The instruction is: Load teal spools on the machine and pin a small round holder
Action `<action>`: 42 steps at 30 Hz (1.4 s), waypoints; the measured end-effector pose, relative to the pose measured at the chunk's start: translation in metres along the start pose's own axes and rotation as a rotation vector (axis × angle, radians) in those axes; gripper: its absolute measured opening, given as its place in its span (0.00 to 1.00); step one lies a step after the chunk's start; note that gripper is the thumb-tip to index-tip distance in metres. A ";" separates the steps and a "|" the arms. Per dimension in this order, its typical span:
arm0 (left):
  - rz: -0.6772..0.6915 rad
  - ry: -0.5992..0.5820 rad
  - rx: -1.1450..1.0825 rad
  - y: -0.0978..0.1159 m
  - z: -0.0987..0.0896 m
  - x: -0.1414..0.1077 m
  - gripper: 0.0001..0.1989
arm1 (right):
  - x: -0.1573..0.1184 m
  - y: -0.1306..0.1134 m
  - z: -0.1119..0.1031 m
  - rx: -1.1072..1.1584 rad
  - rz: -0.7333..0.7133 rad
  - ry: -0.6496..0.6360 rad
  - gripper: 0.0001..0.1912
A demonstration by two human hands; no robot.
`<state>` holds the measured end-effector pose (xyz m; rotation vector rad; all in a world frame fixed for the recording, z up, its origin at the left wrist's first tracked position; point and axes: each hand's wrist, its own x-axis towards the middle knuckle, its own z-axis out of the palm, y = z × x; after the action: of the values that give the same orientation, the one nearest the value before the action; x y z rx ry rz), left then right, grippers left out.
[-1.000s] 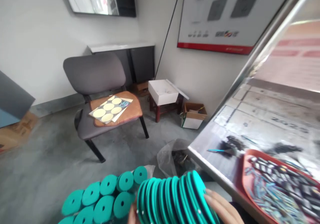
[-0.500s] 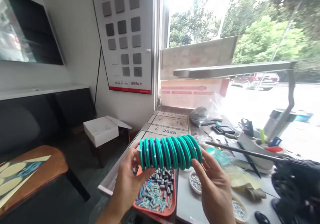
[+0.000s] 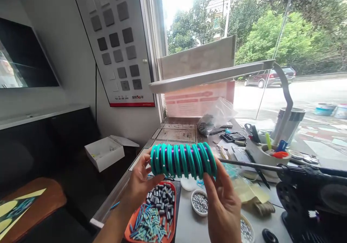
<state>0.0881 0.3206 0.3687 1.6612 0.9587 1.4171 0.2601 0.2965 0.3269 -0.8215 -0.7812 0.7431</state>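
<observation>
Row of green discs [image 3: 184, 160] is held level just below the centre of the frame, over the near part of the worktop [image 3: 187, 232]. One end is gripped by the left hand [image 3: 138, 178] and the other by the right hand [image 3: 225, 199]; both grips are spread wide enough to span the disc edges, thumbs at the near side. As judged from the view, the discs are already gathered into one compact row, with purple and dark bands seen in the gaps and small white dots noted on some edges. Whether anything is left to be done to the row cannot be told; no finished mark or fastening can be made out. Below the left hand, at lower centre, an orange-red tray [image 3: 175, 199] is seen, stocked with black cylinders [image 3: 162, 196] and blue-green pins [image 3: 148, 223], none touched by the fingers. Small silver pieces are held in a white bowl [image 3: 200, 214] just beside the tray. Writing: on the wall poster [image 3: 116, 68], upper left, "50" is read within a line of characters, the rest too small to be sure of; its red bottom strip bears print too fine to read. Reddish sheet [image 3: 187, 105] behind the worktop is printed, but its lines are not legible. No brand is made out on the black machine [image 3: 298, 196], lower right.
</observation>
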 end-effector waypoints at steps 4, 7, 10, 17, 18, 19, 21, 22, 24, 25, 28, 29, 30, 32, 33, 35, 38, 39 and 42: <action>-0.008 0.015 0.027 0.008 0.009 0.007 0.17 | 0.001 -0.002 -0.008 0.045 0.020 -0.031 0.24; -0.016 0.093 -0.011 0.008 0.013 0.014 0.23 | 0.003 -0.004 -0.010 0.041 0.038 -0.058 0.24; -0.025 0.124 -0.074 0.004 0.017 0.018 0.25 | 0.004 -0.002 -0.012 0.000 0.047 -0.102 0.24; -0.093 0.070 -0.142 -0.010 0.019 0.012 0.26 | 0.010 0.008 -0.020 -0.105 -0.079 -0.157 0.25; -0.088 0.066 -0.146 -0.010 0.019 0.012 0.26 | 0.011 0.008 -0.020 -0.111 -0.086 -0.154 0.26; -0.077 0.068 -0.145 -0.009 0.019 0.011 0.26 | 0.011 0.007 -0.020 -0.119 -0.089 -0.148 0.26; -0.052 0.077 -0.118 -0.004 0.019 0.012 0.26 | 0.008 0.004 -0.017 -0.128 -0.095 -0.139 0.27; -0.035 0.084 -0.095 -0.001 0.019 0.012 0.26 | 0.007 0.002 -0.015 -0.126 -0.098 -0.134 0.27; 0.000 0.103 -0.054 0.006 0.018 0.015 0.26 | 0.002 -0.002 -0.011 -0.113 -0.092 -0.127 0.27; 0.012 0.105 -0.037 0.008 0.017 0.016 0.26 | 0.000 -0.003 -0.009 -0.106 -0.088 -0.121 0.26; 0.010 0.097 -0.031 0.012 0.017 0.020 0.27 | -0.005 -0.005 -0.005 -0.101 -0.086 -0.094 0.26; -0.003 0.091 -0.047 0.012 0.017 0.022 0.27 | -0.006 -0.005 -0.004 -0.107 -0.089 -0.083 0.26; -0.016 0.085 -0.069 0.011 0.018 0.022 0.27 | -0.007 -0.005 -0.004 -0.113 -0.090 -0.069 0.26; -0.035 0.084 -0.110 0.009 0.020 0.023 0.28 | -0.007 -0.004 -0.006 -0.090 -0.054 -0.049 0.24; -0.037 0.092 -0.122 0.008 0.020 0.022 0.28 | -0.006 -0.002 -0.006 -0.046 -0.020 -0.045 0.24; -0.035 0.127 -0.127 0.006 0.022 0.021 0.28 | -0.004 0.006 -0.007 0.107 0.076 -0.056 0.25; -0.030 0.168 -0.122 0.006 0.023 0.019 0.29 | 0.004 0.021 -0.002 0.364 0.240 -0.164 0.30; -0.027 0.169 -0.120 0.006 0.023 0.019 0.28 | 0.006 0.026 0.001 0.418 0.278 -0.214 0.31; -0.018 0.152 -0.117 0.007 0.023 0.020 0.27 | 0.014 0.030 0.014 0.516 0.318 -0.334 0.28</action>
<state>0.1137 0.3338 0.3812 1.4729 0.9523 1.5754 0.2481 0.3268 0.3121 -0.3552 -0.7118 1.3246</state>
